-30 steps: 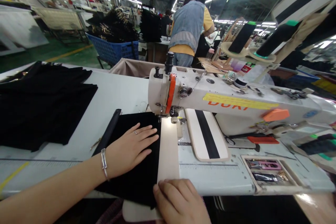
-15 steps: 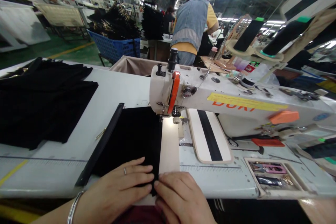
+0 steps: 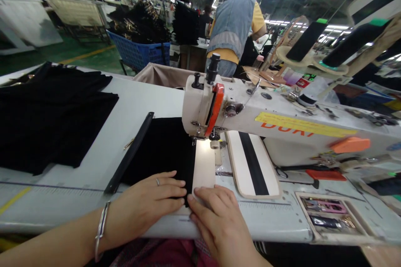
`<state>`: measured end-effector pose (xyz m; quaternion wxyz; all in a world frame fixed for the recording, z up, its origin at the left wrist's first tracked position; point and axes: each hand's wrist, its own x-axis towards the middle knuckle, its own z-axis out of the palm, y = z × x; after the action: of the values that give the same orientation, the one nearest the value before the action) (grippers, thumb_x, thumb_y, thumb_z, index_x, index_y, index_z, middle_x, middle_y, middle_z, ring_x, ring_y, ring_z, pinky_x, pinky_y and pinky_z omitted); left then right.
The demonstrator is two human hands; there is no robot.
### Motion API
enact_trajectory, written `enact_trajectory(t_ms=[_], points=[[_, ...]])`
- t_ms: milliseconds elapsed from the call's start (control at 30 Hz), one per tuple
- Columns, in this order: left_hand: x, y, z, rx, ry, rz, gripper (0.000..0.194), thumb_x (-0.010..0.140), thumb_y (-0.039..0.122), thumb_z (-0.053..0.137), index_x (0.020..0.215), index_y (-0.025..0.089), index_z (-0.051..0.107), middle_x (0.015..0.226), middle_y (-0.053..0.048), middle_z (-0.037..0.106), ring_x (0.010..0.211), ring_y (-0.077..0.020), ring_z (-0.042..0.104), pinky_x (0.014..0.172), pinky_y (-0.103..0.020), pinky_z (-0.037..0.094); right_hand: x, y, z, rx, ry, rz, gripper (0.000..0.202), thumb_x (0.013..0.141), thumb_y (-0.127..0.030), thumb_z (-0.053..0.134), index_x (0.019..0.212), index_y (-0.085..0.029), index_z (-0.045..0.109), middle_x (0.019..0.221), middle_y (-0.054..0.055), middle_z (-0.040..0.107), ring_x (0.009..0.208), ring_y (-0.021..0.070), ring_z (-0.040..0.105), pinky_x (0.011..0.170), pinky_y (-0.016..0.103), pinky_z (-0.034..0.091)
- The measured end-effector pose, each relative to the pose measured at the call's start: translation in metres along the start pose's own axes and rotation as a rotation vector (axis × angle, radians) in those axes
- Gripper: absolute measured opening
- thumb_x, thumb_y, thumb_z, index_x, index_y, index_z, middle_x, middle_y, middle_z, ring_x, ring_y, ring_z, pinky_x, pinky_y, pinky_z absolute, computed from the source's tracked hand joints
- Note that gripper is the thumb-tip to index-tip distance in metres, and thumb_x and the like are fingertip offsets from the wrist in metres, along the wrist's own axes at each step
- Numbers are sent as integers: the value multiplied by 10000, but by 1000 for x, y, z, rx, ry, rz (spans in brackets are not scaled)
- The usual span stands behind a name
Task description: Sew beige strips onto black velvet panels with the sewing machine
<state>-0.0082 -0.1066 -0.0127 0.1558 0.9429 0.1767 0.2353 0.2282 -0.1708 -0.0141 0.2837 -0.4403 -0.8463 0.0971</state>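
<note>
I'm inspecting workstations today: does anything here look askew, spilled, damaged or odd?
Nothing looks spilled or plainly damaged. The black cloth lies flat where it shows beside the left hand. Only the yellow tape on the sewing machine looks odd, because it partly covers the orange lettering.

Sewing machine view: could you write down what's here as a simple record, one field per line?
Machine: white sewing machine with an orange guard
Under its needle area: right edge of a black cloth, beside a pale strip
Left hand: spread flat on the cloth's near part, with a ring
Right hand: fingers at the near end, where cloth and strip meet; grip unclear
Left of machine: pile of black fabric
Right of strip: white panel with a black stripe
Background: person in a denim vest; blue basket
</note>
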Motion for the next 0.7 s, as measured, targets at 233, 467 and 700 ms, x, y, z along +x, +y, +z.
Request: enact_trajectory(t_ms=[233, 467, 700], points=[[13, -21, -5, 98, -72, 37, 321, 928, 49, 436, 1119, 195, 647, 1215, -17, 684, 1235, -171, 559, 1189, -378, 310, 12, 11, 3, -46, -18, 39, 323, 985, -210, 539, 1302, -241, 592, 1241, 62, 633, 1079, 251, 555, 949, 436, 435], [23, -40, -6, 189, -82, 29, 272, 962, 100, 441, 1088, 193, 665, 1216, -10, 686, 1226, -171, 564, 1184, -367, 304, 24, 22, 4, -88, -68, 75, 326, 985, -215, 543, 1308, -238, 586, 1264, 60, 607, 1103, 259, 529, 952, 445, 424], [33, -59, -8, 258, -114, 1, 263, 956, 103, 472, 1102, 186, 674, 1233, -20, 679, 1237, -177, 556, 1177, -379, 316, 38, 32, 3, -96, -109, 104, 347, 974, -243, 567, 1320, -237, 578, 1267, 59, 605, 1101, 263, 530, 972, 451, 421]])
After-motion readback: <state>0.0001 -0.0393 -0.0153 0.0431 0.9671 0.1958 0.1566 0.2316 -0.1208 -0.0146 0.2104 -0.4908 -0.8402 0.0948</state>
